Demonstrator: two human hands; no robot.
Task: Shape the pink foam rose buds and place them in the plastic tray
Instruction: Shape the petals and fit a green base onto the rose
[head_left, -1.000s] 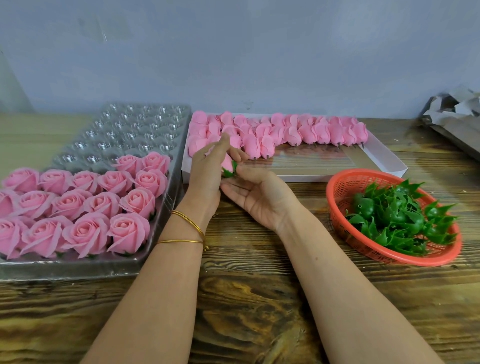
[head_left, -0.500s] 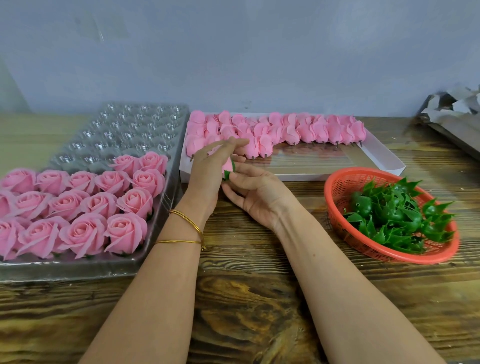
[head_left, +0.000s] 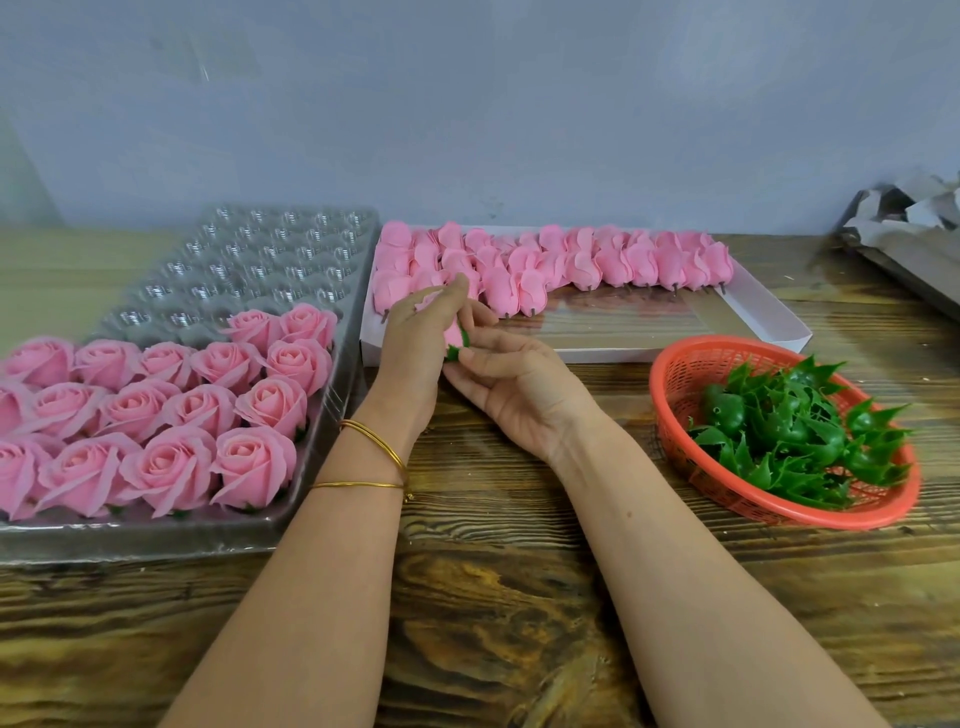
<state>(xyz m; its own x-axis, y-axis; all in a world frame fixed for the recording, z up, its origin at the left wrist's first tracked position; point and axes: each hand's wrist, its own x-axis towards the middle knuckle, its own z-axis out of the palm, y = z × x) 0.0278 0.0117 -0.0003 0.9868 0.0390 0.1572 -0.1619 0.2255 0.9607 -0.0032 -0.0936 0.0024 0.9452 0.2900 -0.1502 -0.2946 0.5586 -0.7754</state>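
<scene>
Held thing: pink foam rose bud (head_left: 453, 331) with a green base, up between both hands, in front of the white box's near left corner, not in the tray.
Left hand (head_left: 415, 340): fingers curled over the bud's top, pinching petals. Half a second ago they were stretched out to the right; now drawn in.
Right hand (head_left: 519, 395): palm up, thumb and fingertips pinching the green base; same spot as before.
Tray: clear plastic cupped tray (head_left: 234, 260) on the left, shaped pink roses (head_left: 182, 415) filling the near rows, same count as before.
Box: shallow white cardboard box (head_left: 769, 322), unshaped pink buds (head_left: 571, 260) along its far side.
Basket: orange-red plastic mesh basket (head_left: 675, 374) on the right, holding green plastic calyxes (head_left: 789, 431).
Wrist: gold bangles (head_left: 374, 447) on the left wrist.
Surface: dark wooden table (head_left: 493, 597).
</scene>
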